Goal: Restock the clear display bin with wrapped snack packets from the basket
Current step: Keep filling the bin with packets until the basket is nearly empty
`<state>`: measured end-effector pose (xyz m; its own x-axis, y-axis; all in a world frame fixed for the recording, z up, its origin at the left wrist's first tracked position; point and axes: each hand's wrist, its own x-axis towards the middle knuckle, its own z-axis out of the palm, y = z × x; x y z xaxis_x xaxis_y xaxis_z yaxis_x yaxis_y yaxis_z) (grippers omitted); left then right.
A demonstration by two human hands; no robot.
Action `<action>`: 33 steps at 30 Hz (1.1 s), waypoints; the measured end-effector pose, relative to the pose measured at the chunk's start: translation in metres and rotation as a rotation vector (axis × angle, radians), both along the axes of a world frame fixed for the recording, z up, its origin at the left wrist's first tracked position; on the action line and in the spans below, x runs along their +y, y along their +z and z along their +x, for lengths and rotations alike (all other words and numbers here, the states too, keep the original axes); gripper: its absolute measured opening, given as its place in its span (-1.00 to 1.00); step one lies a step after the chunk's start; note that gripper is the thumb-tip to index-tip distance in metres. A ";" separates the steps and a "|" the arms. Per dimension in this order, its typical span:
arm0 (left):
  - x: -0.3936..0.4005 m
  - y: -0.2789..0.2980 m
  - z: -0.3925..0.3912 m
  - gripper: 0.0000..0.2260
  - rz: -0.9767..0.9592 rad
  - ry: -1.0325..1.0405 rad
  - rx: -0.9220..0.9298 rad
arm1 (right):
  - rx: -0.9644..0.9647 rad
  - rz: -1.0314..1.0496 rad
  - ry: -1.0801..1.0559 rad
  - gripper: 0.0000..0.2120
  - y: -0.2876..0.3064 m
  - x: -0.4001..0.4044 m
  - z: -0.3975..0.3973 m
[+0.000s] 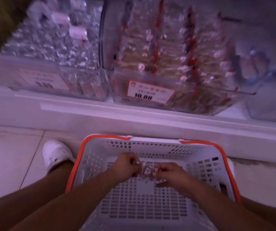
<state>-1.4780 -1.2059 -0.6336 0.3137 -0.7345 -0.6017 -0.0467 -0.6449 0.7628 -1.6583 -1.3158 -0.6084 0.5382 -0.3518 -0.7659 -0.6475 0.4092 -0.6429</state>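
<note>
Both the left hand and right hand pinch the last visible snack packets low inside the basket, nearly emptied, while the display bin on the shelf above looks almost full.

White shelf carries clear bins; tiled floor bears the basket.
</note>
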 end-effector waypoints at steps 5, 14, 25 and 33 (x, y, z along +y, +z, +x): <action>-0.010 0.124 -0.010 -0.66 -0.154 0.235 0.283 | -0.228 -0.259 -0.018 -0.86 0.114 -0.013 0.014; 0.001 0.269 -0.023 -0.93 -0.723 0.126 -0.084 | -0.512 -0.851 -0.057 -0.71 0.260 0.018 0.008; -0.025 0.319 0.088 -0.63 -0.745 0.129 -1.146 | -0.446 -1.321 0.008 -0.83 0.326 -0.093 0.133; -0.028 0.297 0.135 -0.53 -0.537 -0.039 -1.032 | -0.296 -1.662 0.093 -0.81 0.281 -0.202 0.265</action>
<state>-1.3428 -1.2342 -0.3367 0.4442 -0.8377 0.3178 -0.8178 -0.2343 0.5256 -1.3934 -1.5179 -0.3269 0.6488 -0.5760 0.4972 -0.4160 -0.8156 -0.4021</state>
